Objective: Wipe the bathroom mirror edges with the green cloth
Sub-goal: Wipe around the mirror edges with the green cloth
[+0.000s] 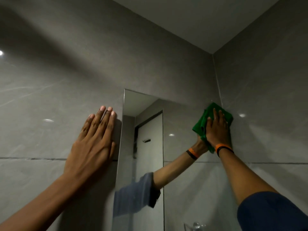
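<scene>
Head view: one green cloth (204, 120), seemingly pressed flat.

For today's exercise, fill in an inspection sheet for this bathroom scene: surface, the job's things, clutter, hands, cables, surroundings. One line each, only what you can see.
Surface: mirror fixed to a grey tiled wall; it reflects a door, the arm and the cloth.
Job's things: green cloth pressed near the mirror's upper right edge, close to the wall corner.
Clutter: nothing seen.
Hands: left hand flat on the tiles, just left of the mirror's left edge, holding nothing; right hand spread flat over the cloth, with an orange and black wristband.
Cables: nothing seen.
Surroundings: ceiling above; light spots reflected on the tiles; a shiny metal fitting at the bottom edge, too cut off to identify.
</scene>
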A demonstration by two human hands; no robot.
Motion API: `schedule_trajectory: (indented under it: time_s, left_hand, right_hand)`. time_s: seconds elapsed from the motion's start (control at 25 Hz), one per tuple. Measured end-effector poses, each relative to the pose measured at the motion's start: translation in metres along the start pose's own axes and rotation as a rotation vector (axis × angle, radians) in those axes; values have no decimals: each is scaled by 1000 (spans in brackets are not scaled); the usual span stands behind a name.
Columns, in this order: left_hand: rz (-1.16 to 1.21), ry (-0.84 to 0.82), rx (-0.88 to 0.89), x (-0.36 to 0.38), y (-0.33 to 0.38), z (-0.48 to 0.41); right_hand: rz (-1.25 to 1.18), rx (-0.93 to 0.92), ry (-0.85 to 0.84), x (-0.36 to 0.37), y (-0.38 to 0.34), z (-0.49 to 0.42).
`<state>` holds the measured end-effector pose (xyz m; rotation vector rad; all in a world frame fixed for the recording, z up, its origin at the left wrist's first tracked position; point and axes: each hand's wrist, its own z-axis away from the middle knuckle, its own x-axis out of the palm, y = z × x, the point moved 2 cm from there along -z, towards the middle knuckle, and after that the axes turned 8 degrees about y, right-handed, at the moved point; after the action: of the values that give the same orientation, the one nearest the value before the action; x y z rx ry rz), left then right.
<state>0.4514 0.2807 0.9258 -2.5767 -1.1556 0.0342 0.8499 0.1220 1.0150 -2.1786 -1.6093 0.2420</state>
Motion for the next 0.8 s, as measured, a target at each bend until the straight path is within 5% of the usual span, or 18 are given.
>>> schedule_trajectory:
  time_s: [0.24, 0.8]
  left_hand:
    - [2, 1, -24, -6, 1, 2]
    - [51, -83, 56, -14, 14, 69]
  right_hand:
    - [-25, 19, -61, -8, 7, 12]
    - [20, 226, -17, -17, 99, 213]
